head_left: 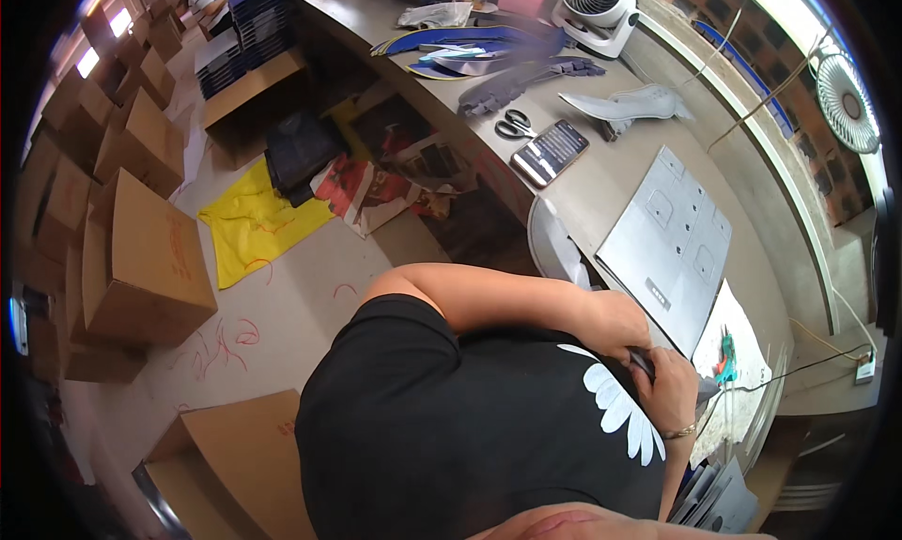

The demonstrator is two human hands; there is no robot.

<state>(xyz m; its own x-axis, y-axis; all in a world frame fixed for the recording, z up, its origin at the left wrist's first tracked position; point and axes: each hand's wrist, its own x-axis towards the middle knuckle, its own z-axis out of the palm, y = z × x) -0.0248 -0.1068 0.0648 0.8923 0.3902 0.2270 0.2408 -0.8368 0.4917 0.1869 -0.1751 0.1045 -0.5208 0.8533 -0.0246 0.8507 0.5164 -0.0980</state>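
Observation:
My left hand (615,324) reaches across my body to the table's near edge, its fingers closed. Beside it, my right hand (669,385) has a bracelet at the wrist and bent fingers. Between the two hands is a small dark piece (642,360), pinched by both; fingers cover most of it and its kind cannot be made out. Just beyond them lies a flat light-grey panel (669,249) with outlined shapes and small dark spots. Right of my right hand, a small tool with teal and red handles (725,357) rests on a white sheet (742,399).
On the table are a phone (551,153), black-handled scissors (515,126), curved grey pieces (629,106), blue strips (470,44) and a white fan (598,9). Cardboard boxes (150,249) line the left floor, near a yellow bag (258,220). Another person (207,0) is far left.

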